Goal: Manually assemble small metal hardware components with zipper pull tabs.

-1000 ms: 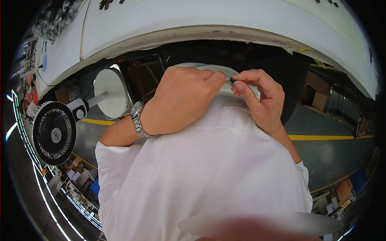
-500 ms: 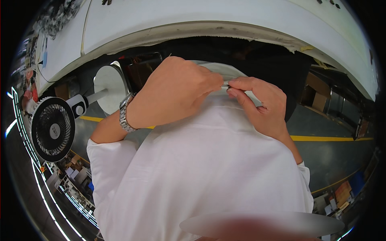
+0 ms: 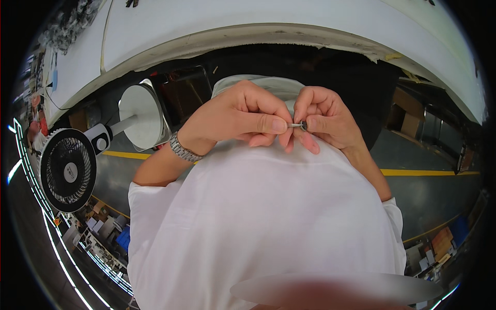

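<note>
Close together above my lap, both hands are closed in a pinch. My left hand (image 3: 250, 116), with a metal watch (image 3: 183, 149) on its wrist, grips a thin light-coloured pin-like piece (image 3: 293, 125) between thumb and fingers. Its tip points right and meets a small dark round part (image 3: 304, 125). That part sits between the thumb and fingers of my right hand (image 3: 330, 121). Most of both small pieces is covered by fingertips, so their exact kind cannot be made out.
Ahead curves the edge of a white worktable (image 3: 248, 33), with small dark pieces (image 3: 132, 3) on it. A white and black fan (image 3: 68, 170) on a round base (image 3: 142, 114) stands at left. Cardboard boxes (image 3: 408, 113) are under the table at right. Yellow lines (image 3: 429, 172) mark the floor.
My left hand has rolled over, so its thumb and fingers now show, and the hands have come down slightly. The pin-like piece and dark round part are more visible.
</note>
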{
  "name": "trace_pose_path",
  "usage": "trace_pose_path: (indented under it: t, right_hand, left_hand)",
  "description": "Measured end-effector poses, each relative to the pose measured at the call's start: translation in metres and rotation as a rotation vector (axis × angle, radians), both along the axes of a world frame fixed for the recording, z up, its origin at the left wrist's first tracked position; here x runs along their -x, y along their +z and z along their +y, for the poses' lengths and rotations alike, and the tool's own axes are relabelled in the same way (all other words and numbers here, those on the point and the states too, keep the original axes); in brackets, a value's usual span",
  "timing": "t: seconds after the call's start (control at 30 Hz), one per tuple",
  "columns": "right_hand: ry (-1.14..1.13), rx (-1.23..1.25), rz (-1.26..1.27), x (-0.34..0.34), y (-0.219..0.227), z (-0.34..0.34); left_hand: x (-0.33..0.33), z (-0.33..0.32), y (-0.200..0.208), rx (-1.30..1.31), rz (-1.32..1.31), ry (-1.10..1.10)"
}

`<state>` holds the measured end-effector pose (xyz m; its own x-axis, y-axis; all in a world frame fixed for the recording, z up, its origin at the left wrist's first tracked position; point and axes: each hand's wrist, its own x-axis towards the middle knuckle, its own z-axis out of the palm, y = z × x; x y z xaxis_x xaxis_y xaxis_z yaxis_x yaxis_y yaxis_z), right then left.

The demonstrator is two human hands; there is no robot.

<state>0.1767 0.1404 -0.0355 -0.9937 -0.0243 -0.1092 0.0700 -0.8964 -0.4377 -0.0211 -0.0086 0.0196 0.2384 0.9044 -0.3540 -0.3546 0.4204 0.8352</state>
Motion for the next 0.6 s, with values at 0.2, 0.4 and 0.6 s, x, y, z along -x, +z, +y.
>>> trace_pose_path:
  t: [0.2,0.4,0.6]
  right_hand:
    - [-0.119,-0.211,-0.13,-0.003,0.013,0.002]
    - [-0.311,-0.551,-0.291,-0.005,0.034,-0.009]
    - [-0.416,-0.802,-0.274,-0.009,0.035,-0.016]
  left_hand:
    - [-0.011,-0.004,-0.001,0.066,0.097,0.152]
    - [-0.01,-0.005,0.012,-0.178,0.707,0.167]
    - [-0.019,-0.007,0.019,-0.315,0.974,0.162]
